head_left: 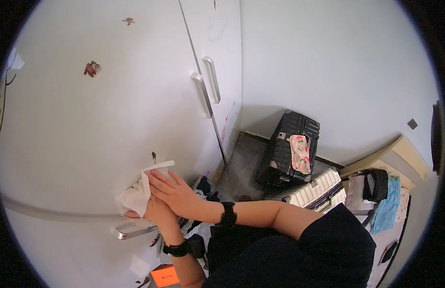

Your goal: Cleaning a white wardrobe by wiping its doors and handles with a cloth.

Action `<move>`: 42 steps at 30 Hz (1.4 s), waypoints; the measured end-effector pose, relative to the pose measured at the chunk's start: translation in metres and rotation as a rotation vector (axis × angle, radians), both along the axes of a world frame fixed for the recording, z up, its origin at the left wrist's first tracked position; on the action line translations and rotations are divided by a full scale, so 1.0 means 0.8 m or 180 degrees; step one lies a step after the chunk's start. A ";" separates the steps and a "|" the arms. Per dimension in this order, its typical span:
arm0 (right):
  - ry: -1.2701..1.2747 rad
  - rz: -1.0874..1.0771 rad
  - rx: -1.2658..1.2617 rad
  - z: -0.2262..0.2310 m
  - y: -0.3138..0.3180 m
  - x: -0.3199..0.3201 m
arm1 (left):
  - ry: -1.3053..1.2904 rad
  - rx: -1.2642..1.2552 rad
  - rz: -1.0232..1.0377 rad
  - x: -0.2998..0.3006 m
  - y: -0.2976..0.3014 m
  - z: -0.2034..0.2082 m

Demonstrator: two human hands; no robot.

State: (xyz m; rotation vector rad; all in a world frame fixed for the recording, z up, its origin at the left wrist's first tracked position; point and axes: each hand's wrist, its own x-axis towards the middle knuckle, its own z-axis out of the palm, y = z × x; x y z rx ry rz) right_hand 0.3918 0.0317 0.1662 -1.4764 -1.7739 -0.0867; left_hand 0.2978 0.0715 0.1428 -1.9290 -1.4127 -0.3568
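A crumpled white cloth (136,194), thin enough that it might be a wipe, is bunched against the white wardrobe door (78,139). My left hand (157,214) is closed on its lower side, with most fingers hidden under the folds and one fingertip showing at the bottom. Crossing over from the right, my right hand (177,194) overlaps the left and grips the upper fold, its fingers fairly straight and its thumb hidden. Dark bands circle both wrists. Just below the hands is a silver drawer handle (133,231), and a small dark mark (154,156) shows on the door above the cloth.
Two upright silver handles (202,96) flank the door gap. A black suitcase (285,153) carrying a patterned pouch (300,153) stands by the wall, with a white suitcase (323,189) nearer. Clothes (386,204) hang at right. An orange box (165,276) lies low beside my left forearm.
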 end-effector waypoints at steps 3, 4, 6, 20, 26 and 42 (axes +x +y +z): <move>-0.0037 -0.0010 -0.0002 -0.002 0.001 -0.001 | -0.0030 0.0066 -0.0065 0.000 0.002 0.002; -0.0043 -0.0032 -0.0007 -0.003 0.001 -0.001 | 0.0037 0.0148 -0.0084 0.000 0.003 0.002; -0.0023 -0.0039 0.0051 -0.004 0.001 -0.001 | 0.0172 0.0308 -0.0121 -0.001 0.006 0.000; 0.0007 -0.0056 0.0114 -0.007 0.003 -0.001 | 0.0350 -0.0238 0.0211 -0.008 0.013 -0.028; 0.0070 -0.0008 0.0101 -0.006 0.004 -0.002 | 0.0119 -0.0254 0.0173 -0.002 0.004 -0.009; 0.0065 0.0048 0.0134 -0.009 0.005 0.002 | -0.0138 -0.0662 0.0177 -0.006 0.006 -0.011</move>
